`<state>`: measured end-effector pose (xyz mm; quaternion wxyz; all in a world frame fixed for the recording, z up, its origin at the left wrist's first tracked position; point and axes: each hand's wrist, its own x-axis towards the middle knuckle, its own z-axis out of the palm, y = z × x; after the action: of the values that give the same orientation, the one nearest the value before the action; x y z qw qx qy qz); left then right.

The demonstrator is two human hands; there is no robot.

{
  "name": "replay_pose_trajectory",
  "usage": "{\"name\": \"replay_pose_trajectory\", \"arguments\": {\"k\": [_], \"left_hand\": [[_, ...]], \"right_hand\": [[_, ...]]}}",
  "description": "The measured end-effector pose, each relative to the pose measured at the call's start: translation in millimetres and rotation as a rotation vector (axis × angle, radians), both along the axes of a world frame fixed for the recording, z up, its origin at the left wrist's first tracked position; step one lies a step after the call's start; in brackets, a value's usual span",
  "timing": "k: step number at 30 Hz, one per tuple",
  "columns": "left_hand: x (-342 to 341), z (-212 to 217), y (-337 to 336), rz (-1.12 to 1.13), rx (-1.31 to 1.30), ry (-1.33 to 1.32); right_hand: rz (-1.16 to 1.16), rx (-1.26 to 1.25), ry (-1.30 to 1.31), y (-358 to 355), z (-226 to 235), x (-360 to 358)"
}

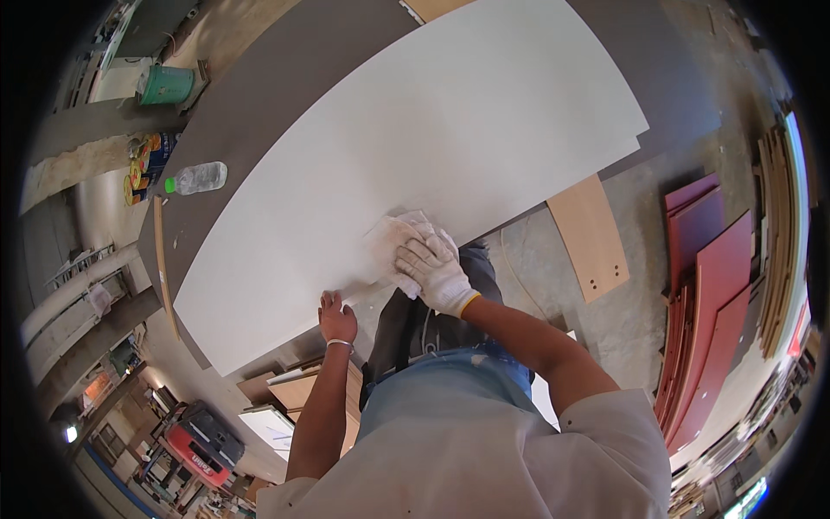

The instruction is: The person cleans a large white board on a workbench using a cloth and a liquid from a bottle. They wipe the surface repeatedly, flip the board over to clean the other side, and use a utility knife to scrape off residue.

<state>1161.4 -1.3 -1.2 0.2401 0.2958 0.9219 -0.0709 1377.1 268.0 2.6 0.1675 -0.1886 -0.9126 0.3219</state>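
A large white panel [346,164] lies across a dark grey board, its near edge close to my body. My right hand [437,275], in a white work glove with a yellow cuff, holds a crumpled whitish cloth [386,244] against the panel near that edge. The glove hides part of the cloth. Further left, my bare left hand [337,318] rests at the panel's near edge. Its thumb stands apart from the fingers, and it holds nothing that I can see.
A clear bottle with a green cap [197,178] lies on the dark grey board [285,65] at left. Beyond it are colourful cans [147,164] and a green bucket [167,85]. A wood-coloured board [588,238] lies at right, near reddish panels [705,311]. Cut boards [298,394] lie below my left hand.
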Motion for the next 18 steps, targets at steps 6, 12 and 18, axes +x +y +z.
{"name": "replay_pose_trajectory", "arguments": {"k": [6,12,18], "left_hand": [[-2.2,27.9,-3.8,-0.228,-0.016,0.032],[0.4,20.9,10.7,-0.359,-0.015,0.052],[-9.5,13.8,-13.5,-0.443,0.093,0.09]], "right_hand": [[-0.343,0.29,-0.227,83.4,-7.1,77.9],[-0.214,0.016,-0.127,-24.7,1.3,-4.0],[-0.166,0.099,-0.121,-1.0,-17.8,25.3]]}}
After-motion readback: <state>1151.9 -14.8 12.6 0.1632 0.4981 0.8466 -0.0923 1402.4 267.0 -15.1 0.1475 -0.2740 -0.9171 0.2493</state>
